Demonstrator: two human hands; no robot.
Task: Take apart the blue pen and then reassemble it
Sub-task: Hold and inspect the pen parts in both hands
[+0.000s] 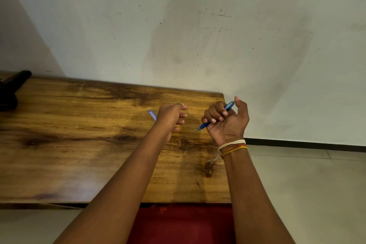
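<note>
The fingers (214, 114) of the right hand (227, 123) were curled round the blue pen (216, 115), clamping its barrel against the palm, with the thumb standing free above the pen's upper end. The pen ran slantwise through the fist: its writing tip poked out toward seven o'clock, just below the little finger, and its other end showed toward one o'clock, beside the thumb. The fist was held above the near right part of the wooden table (79, 144), by the table's right edge, with thread bands (234, 145) tied round the wrist.

The left hand (170, 117) hung at nine o'clock from the pen, near it but not touching it. Its fingers were loosely bent and lay close together, pointing toward the right hand; they appeared to hold nothing, though the inside of the palm was turned away and could not be seen. Just behind that hand, at its ten o'clock, a small pale blue piece (152, 114) showed, blurred; it may have been a part off the pen, such as a cap, but whether it lay on the table or was held could not be told.

As a judgement, the task stood early or in its middle: the barrel and tip were in one piece in the right fist, so the main taking apart, or the last joining, was left to do.

Further out, a dark object (13, 85) rested at the table's far left corner, at ten o'clock, before a pale, marked wall (198, 25).
</note>
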